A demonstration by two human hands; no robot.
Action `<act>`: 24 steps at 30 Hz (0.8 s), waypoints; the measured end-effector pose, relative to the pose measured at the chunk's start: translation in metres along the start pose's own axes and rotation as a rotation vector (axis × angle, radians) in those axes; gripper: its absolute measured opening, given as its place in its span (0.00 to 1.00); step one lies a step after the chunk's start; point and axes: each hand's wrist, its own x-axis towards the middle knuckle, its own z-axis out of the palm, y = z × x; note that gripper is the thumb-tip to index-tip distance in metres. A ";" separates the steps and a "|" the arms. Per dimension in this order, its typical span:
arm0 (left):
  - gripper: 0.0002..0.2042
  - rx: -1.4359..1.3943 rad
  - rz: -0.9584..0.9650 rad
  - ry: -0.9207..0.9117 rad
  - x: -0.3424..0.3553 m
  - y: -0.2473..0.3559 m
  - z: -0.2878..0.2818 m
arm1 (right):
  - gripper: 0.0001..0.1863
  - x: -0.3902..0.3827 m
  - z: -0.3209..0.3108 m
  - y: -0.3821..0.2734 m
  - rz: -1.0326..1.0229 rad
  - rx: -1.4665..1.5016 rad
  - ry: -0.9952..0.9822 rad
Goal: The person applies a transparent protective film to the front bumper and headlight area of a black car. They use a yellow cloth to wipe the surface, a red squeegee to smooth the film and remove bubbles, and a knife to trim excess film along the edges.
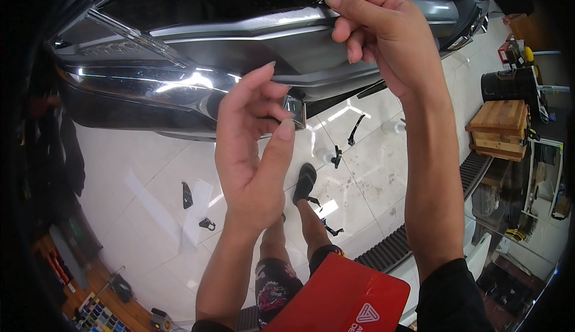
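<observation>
A glossy dark car body panel [179, 86] fills the top of the view. My left hand [251, 152] reaches up to its lower edge, with thumb and fingers pinched beside a small shiny square piece [296, 111]. My right hand [377, 32] is higher and to the right, its fingertips pinched on a grey ridge of the panel [287, 23]. Whether a clear film is between the fingers I cannot tell. A red flat squeegee card [341, 302] sticks up at the bottom by my body, held by neither hand.
White tiled floor [150, 170] lies below, with my legs and a black shoe [304, 182]. Two spray bottles [328, 155] [392, 127], small black clips and a clear sheet [197, 206] lie on it. A wooden crate [500, 128] and shelves stand at right; a floor grate [395, 248] runs nearby.
</observation>
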 end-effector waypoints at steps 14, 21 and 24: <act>0.28 -0.009 0.040 0.008 0.006 -0.009 0.009 | 0.10 0.007 -0.003 0.004 0.003 0.040 0.013; 0.25 -0.011 0.031 0.043 0.012 -0.008 0.016 | 0.09 0.008 0.000 0.003 0.015 0.096 0.027; 0.22 -0.028 -0.116 -0.007 0.018 -0.001 0.025 | 0.08 0.010 -0.003 0.004 0.021 0.151 0.010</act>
